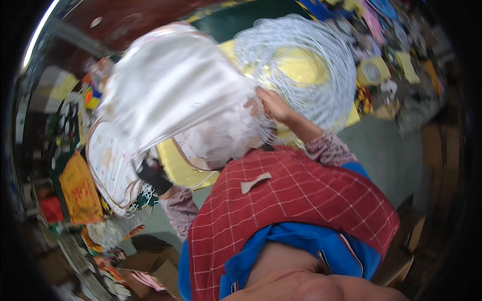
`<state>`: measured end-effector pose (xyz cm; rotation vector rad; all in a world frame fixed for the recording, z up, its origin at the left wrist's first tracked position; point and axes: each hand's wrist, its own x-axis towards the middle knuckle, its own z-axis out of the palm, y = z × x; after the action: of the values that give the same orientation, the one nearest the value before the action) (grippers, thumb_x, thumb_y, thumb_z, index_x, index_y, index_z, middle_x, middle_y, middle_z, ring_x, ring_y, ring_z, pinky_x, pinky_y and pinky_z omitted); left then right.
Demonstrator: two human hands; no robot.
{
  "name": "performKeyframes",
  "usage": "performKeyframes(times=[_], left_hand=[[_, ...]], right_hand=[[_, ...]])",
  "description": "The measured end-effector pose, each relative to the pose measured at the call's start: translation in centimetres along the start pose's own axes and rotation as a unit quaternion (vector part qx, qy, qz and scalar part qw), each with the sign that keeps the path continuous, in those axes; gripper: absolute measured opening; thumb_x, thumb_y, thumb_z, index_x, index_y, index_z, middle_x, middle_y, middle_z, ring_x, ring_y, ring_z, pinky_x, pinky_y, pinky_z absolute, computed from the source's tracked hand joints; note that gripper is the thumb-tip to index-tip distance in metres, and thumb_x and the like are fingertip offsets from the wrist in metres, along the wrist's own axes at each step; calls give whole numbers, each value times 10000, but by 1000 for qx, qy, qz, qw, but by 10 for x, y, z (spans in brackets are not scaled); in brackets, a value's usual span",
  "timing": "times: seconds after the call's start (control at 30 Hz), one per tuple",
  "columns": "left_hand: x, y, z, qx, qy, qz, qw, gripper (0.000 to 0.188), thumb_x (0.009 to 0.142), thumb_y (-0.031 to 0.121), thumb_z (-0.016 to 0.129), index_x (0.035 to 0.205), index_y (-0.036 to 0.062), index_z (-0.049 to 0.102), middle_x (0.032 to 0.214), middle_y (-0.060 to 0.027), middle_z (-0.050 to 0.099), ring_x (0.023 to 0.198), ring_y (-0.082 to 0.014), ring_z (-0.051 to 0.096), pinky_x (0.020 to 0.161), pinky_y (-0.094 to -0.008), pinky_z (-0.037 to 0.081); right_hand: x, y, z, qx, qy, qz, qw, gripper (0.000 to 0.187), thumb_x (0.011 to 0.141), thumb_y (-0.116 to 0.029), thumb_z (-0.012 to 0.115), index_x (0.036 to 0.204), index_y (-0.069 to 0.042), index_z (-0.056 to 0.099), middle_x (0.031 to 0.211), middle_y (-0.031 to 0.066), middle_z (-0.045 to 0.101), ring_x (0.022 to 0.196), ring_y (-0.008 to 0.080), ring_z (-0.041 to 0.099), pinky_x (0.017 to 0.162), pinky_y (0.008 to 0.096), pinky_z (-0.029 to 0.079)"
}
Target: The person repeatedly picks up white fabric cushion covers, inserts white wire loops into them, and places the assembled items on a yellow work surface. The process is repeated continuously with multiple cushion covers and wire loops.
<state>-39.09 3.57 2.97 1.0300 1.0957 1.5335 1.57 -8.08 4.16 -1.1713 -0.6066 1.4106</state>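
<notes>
A large piece of white cloth (pixel 170 85) is spread out in front of me, its lower edge blurred. My right hand (pixel 271 104) is closed on the right corner of this cloth, with thin cord strands hanging beside the fingers. At the left, my left hand (pixel 150 173), in a dark covering, is at the cloth's lower edge; its fingers are hidden and smeared. Beneath the cloth lies a pale printed fabric piece (pixel 221 138) with brown edging. Another printed piece (pixel 113 165), with similar brown edging, lies left of my left hand.
A big coil of pale thin cord (pixel 336 70) rests on a yellow sheet (pixel 301 65) at the far right. Mixed clutter and packages line the right side. An orange-yellow bag (pixel 79 188) is at the left; an open cardboard box (pixel 155 261) stands low left.
</notes>
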Motion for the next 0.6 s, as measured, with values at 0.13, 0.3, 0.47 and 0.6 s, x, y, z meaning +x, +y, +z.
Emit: performKeyframes(times=[0.13, 0.3, 0.47, 0.6], left_hand=[[-1, 81, -23, 200, 112, 252, 940, 211, 832, 117, 564, 1030, 45, 543, 672, -69, 570, 453, -151, 502, 393, -274, 381], [36, 152, -50, 571, 167, 546, 590, 231, 836, 136, 559, 1049, 46, 546, 661, -80, 578, 498, -199, 555, 432, -310, 426], [99, 38, -155, 880, -16, 108, 462, 695, 767, 299, 621, 1374, 138, 322, 1148, -177, 528, 988, -335, 550, 809, -433, 451], [76, -55, -90, 700, -120, 90, 698, 730, 787, 309, 646, 1386, 80, 296, 1357, -203, 392, 1238, -338, 398, 1006, -383, 326]], right_hand=[[10, -3, -122, -192, 68, -89, 975, 398, 945, -276, 412, 1252, -31, 476, 1043, 116, 610, 804, 178, 616, 657, 299, 529], [-16, 8, -309, -493, 451, -103, 737, 292, 828, -246, 566, 1061, -72, 586, 1009, 180, 615, 872, 381, 597, 733, 440, 482], [-29, -12, -257, -584, 527, -18, 617, 248, 811, -254, 556, 965, -62, 585, 993, 163, 589, 930, 364, 579, 778, 467, 460], [-28, -10, -283, -622, 494, 30, 606, 260, 790, -255, 535, 942, -49, 584, 911, 171, 624, 839, 375, 606, 744, 493, 466]])
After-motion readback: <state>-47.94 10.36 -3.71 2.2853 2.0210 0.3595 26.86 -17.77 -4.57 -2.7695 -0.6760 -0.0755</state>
